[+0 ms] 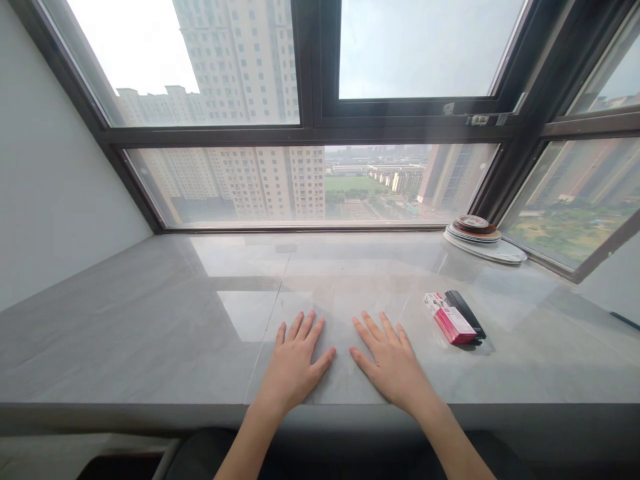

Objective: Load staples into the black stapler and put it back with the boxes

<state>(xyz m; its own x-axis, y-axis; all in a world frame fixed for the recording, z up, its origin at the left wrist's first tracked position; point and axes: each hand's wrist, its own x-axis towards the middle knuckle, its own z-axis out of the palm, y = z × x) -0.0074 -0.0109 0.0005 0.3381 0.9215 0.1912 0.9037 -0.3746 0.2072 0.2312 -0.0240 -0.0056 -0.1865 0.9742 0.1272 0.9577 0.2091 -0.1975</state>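
Note:
Both hands lie palm down on a grey, glossy stone windowsill (150, 333). My left hand (295, 363) has its fingers spread and holds nothing, close to a thin joint line in the stone. A short gap to the right, my right hand (387, 360) rests flat too, fingers apart and nothing in it. Nearest to the right hand is a small pink and white box (455, 323), which it does not touch. Against the box's far side lies a black stapler (466, 312), partly hidden by it.
In the far right corner, several plates or round mats (485, 243) are stacked by the window frame (310, 137). A dark, thin stick-like object (625, 321) lies at the right edge. The sill's front edge (350, 410) runs beneath my wrists. A white wall (60, 173) stands left.

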